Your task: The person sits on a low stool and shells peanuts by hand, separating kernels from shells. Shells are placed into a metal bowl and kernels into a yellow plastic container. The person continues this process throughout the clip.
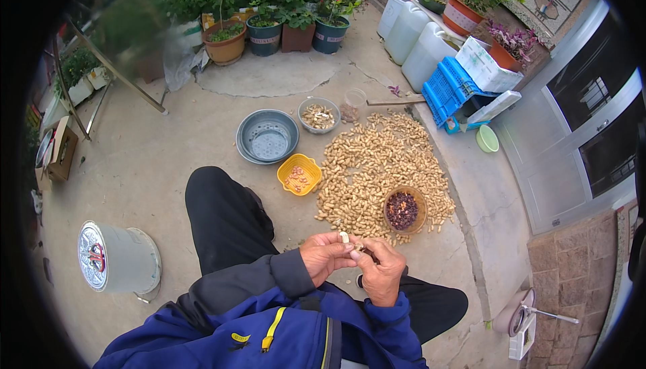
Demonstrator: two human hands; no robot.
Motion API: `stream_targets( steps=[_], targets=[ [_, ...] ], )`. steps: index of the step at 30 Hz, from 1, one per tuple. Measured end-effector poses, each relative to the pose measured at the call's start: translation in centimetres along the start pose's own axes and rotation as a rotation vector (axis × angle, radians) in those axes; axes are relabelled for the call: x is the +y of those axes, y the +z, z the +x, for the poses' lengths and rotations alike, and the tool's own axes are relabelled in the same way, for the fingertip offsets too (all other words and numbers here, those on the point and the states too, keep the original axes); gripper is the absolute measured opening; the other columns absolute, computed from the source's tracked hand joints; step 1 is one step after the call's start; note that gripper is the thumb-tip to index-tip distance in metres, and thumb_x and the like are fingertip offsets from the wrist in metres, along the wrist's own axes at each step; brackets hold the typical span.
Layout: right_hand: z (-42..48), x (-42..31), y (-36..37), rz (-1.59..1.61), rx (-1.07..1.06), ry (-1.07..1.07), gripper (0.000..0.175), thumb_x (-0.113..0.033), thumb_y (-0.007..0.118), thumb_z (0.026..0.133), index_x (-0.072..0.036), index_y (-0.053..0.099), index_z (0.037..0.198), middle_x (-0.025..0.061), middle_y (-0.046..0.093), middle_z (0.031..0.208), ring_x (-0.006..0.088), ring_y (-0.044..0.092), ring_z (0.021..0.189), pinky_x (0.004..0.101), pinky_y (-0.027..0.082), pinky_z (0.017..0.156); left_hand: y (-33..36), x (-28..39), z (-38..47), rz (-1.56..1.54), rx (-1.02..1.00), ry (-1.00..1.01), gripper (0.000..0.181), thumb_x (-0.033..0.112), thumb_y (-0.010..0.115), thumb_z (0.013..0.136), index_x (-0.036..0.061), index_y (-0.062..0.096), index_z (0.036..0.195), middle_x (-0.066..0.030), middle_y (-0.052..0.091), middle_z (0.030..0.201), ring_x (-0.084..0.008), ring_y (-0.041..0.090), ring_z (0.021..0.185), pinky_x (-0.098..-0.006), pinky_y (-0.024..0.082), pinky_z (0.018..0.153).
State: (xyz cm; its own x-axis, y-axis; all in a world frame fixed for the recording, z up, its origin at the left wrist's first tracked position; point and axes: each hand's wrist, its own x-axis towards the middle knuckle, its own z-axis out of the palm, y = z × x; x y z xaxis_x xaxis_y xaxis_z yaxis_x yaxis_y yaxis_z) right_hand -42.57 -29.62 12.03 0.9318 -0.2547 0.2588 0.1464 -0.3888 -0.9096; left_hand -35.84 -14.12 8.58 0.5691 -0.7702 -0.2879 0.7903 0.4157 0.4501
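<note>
In front of my lap, my left hand (322,257) grips a pale piece of peanut shell (344,237) between thumb and fingers. My right hand (379,272) meets it and pinches another bit of peanut shell (359,246); whether a kernel is inside is hidden by the fingers. Just beyond both hands spreads a wide heap of unshelled peanuts (368,167). A brown translucent bowl (423,212) sits on the heap's near right part, holding dark purple kernels and some lighter ones. At the heap's left edge, a yellow plastic basket (303,192) contains several pink kernels.
Beyond the basket stand a grey basin (267,136), a bowl of empty shells (319,128) and a clear plastic jar (355,98). A lidded white bucket (121,255) stands left. Blue crates (449,89) and white jerrycans (426,48) are at the right rear; potted plants (224,41) line the back.
</note>
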Motion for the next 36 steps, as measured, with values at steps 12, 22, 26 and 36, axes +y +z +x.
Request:
stream_targets(
  steps=[12,22,26,36],
  targets=[
    [-0.3,-0.1,0.0,0.066,-0.01,0.004,0.023,0.006,0.072,0.082,0.005,0.072,0.105,0.0118,0.073,0.1,0.0116,0.065,0.081,0.0249,0.052,0.071,-0.2,-0.2,-0.1,-0.029,-0.017,0.007,0.023,0.007,0.058,0.102,-0.0013,0.063,0.123,-0.0085,0.069,0.111,-0.0168,0.068,0.099,-0.0302,0.058,0.085],
    [-0.9,0.1,0.4,0.339,0.101,0.112,0.02,0.005,0.071,0.084,0.004,0.071,0.104,0.0068,0.07,0.094,0.0119,0.064,0.082,0.0249,0.052,0.072,-0.3,0.0,-0.2,-0.059,-0.073,0.002,0.03,-0.001,0.049,0.1,-0.0056,0.058,0.128,-0.0164,0.067,0.117,-0.0238,0.069,0.104,-0.0335,0.058,0.091],
    [-1.0,0.2,0.3,0.445,0.16,0.213,0.017,0.005,0.068,0.086,0.005,0.07,0.103,0.0066,0.069,0.093,0.0118,0.064,0.082,0.025,0.052,0.073,0.0,0.5,-0.3,-0.08,-0.103,-0.024,0.036,-0.001,0.043,0.099,-0.0098,0.052,0.133,-0.0227,0.065,0.12,-0.0312,0.068,0.11,-0.0379,0.057,0.096],
    [-0.2,-1.4,-0.4,-0.2,0.082,0.031,0.02,0.001,0.071,0.082,0.0,0.071,0.102,0.0094,0.069,0.087,0.0164,0.067,0.074,0.0286,0.051,0.063,-0.4,0.4,0.0,-0.009,-0.07,-0.048,0.036,0.007,0.045,0.103,-0.0124,0.051,0.133,-0.0227,0.064,0.121,-0.0316,0.068,0.109,-0.0368,0.059,0.094]
  ],
)
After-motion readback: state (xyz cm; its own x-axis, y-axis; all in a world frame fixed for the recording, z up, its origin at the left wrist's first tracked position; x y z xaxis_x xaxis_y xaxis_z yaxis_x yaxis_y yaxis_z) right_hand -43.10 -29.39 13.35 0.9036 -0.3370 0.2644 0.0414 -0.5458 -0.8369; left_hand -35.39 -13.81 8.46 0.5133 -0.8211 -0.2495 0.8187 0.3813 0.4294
